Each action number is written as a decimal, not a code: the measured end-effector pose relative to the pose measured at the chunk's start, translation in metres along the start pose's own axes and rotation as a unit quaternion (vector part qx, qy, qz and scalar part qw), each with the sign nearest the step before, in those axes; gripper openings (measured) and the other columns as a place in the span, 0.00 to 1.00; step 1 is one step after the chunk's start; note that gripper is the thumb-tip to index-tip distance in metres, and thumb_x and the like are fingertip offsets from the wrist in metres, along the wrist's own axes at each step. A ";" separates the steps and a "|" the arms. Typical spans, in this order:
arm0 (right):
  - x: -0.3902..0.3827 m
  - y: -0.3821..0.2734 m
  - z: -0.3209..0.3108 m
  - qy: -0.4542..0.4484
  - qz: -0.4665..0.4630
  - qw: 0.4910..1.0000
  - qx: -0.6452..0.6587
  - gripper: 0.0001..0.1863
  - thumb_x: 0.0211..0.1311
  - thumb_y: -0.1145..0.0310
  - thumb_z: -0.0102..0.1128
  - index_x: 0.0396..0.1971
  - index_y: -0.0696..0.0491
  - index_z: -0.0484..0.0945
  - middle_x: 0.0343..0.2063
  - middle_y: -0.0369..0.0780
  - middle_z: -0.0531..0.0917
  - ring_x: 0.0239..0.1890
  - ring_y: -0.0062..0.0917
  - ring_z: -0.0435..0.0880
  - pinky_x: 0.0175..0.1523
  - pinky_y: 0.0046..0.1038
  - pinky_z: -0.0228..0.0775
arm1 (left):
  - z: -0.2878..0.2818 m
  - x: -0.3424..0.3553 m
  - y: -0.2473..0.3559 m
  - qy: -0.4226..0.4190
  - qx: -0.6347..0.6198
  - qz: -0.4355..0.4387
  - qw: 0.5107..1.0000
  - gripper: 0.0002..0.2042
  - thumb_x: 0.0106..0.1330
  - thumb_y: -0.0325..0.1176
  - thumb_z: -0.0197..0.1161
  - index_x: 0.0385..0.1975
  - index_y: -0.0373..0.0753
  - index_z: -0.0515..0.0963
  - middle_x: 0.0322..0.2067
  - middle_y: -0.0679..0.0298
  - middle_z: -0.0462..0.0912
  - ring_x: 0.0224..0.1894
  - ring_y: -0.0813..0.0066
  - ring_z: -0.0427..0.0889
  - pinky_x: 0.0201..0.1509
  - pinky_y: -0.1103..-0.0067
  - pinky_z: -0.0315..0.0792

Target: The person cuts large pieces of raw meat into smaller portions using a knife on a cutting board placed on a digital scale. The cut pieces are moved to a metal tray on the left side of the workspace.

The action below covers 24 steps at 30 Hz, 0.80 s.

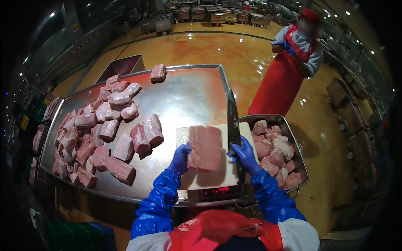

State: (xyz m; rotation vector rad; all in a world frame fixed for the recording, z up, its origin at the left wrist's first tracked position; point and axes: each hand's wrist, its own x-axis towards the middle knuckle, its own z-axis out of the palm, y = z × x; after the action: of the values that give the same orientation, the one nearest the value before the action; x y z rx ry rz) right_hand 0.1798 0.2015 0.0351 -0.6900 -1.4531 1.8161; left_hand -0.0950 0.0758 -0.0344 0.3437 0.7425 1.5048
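Note:
A thick pink block of raw meat point(205, 149) is over a white cutting board point(228, 175) in front of me, casting a shadow below it. My left hand point(181, 159), in a blue glove, grips its left side. My right hand point(246, 155), also gloved in blue, is apart from the meat, its fingers curled over a long dark strip point(233, 121) along the board's right side. I cannot make out whether those fingers hold anything else. A small red-lit display point(217, 191) sits at the board's near edge.
Many raw meat chunks point(86, 142) cover the left of the steel table point(180, 90). A metal tub point(307, 175) of meat pieces stands at the right. Beyond it stands a person in a red apron point(278, 83). Carts point(215, 16) line the far floor.

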 end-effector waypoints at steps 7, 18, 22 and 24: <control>-0.037 0.044 0.039 0.166 -0.015 0.984 0.057 0.23 0.73 0.71 0.56 0.64 0.52 0.62 0.35 0.35 0.78 0.27 0.16 0.79 0.28 0.17 0.70 | 0.062 0.031 -0.050 0.029 0.488 0.151 0.859 0.29 0.78 0.43 0.51 0.71 0.32 0.59 0.70 0.50 0.65 0.73 0.59 0.63 0.76 0.71 0.55; -0.119 0.016 -0.011 -0.077 0.102 0.974 -0.186 0.30 0.73 0.69 0.56 0.71 0.55 0.60 0.42 0.44 0.84 0.37 0.27 0.86 0.40 0.29 0.80 | 0.069 -0.105 -0.092 0.103 0.684 0.402 0.601 0.15 0.61 0.27 0.69 0.49 0.40 0.82 0.47 0.49 0.82 0.50 0.48 0.80 0.53 0.60 0.75; -0.089 -0.012 0.037 -0.134 -0.002 0.939 -0.316 0.30 0.71 0.70 0.55 0.71 0.58 0.63 0.55 0.51 0.81 0.56 0.31 0.82 0.58 0.34 0.73 | 0.086 -0.136 -0.086 0.219 0.609 0.433 0.627 0.11 0.57 0.25 0.71 0.39 0.41 0.83 0.38 0.55 0.81 0.42 0.55 0.81 0.47 0.65 0.76; -0.054 -0.002 0.061 -0.115 -0.037 0.925 -0.361 0.32 0.70 0.70 0.53 0.73 0.51 0.59 0.45 0.57 0.83 0.48 0.46 0.85 0.51 0.40 0.75 | 0.093 -0.111 -0.067 0.229 0.606 0.466 0.603 0.09 0.56 0.26 0.72 0.37 0.41 0.84 0.36 0.57 0.82 0.41 0.56 0.80 0.44 0.65 0.75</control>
State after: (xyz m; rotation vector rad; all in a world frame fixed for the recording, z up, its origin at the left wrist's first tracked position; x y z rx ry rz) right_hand 0.1663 0.1225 0.0500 -0.7620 -2.3120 1.3035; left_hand 0.0258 -0.0145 0.0178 1.6215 2.2504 1.7963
